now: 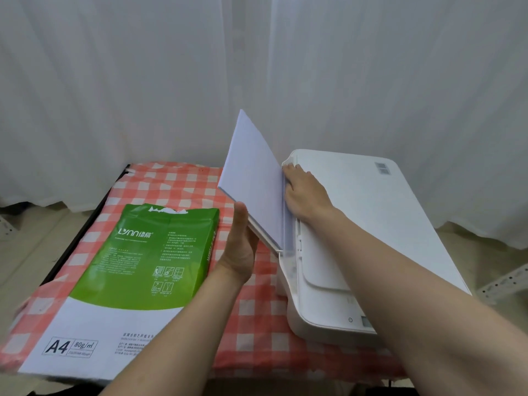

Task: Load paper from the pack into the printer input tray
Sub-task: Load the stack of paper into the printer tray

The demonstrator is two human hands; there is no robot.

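Two hands [238, 244] [304, 192] w/ one paper stack [254, 178], one printer [357, 224], one pack [137, 270]

Two bare, sleeveless forearms [183, 318]

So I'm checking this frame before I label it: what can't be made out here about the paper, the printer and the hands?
- Head view: the input slot of the printer is hidden behind the tilted paper stack.
- Right hand: fingertips hidden behind the stack's edge.
- Left hand: its fingers are behind the stack, so the grip is unclear.
- Paper pack: small print too blurred to read; near corner cut off by the frame.
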